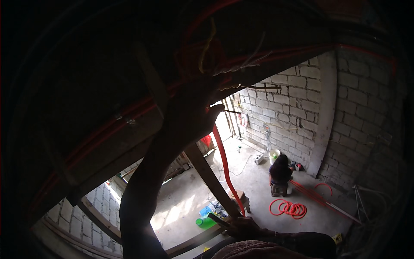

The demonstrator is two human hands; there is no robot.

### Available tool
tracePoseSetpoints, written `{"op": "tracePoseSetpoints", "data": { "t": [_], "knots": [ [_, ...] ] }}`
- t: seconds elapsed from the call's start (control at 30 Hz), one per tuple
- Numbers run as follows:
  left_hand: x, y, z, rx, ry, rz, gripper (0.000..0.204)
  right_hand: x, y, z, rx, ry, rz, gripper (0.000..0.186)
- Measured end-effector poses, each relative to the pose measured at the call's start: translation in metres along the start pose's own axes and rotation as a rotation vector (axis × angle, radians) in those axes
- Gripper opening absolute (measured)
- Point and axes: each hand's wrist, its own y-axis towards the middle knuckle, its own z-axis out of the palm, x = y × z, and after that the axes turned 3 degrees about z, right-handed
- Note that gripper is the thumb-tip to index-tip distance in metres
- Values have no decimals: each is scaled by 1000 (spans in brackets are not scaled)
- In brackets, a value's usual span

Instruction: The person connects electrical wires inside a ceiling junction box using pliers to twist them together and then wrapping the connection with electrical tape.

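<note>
I am high up under a dark ceiling. My left hand (194, 114) is raised to the ceiling, a dark silhouette closed around an orange flexible tube (224, 164) that hangs down from it toward the floor. More orange tubes (108, 125) run along the ceiling above, with yellow and pale wires (207, 47) dangling near the hand. My right hand (246, 226) is low, at the bottom middle, gripping a dark tool handle (217, 220) that sticks out to the left.
A slanted wooden beam (211, 179) crosses below my left hand. Far below, a person (280, 175) crouches by the grey block wall (297, 99). A coil of orange tube (290, 208) and a green bottle (206, 222) lie on the concrete floor; a white bucket (274, 154) stands there.
</note>
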Motion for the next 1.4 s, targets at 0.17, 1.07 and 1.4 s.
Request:
{"op": "tracePoseSetpoints", "data": {
  "t": [0.17, 1.07, 1.4],
  "knots": [
    [8, -8, 6, 73, 199, 112, 30, -12, -8, 12, 82, -109, 19, 15],
    [24, -50, -15, 38, -197, -360, 24, -7, 0, 0, 170, 11, 85, 21],
    [30, -51, -9, -4, 55, -112, 26, 1, 7, -9, 225, 23, 213, 27]
  ]
}}
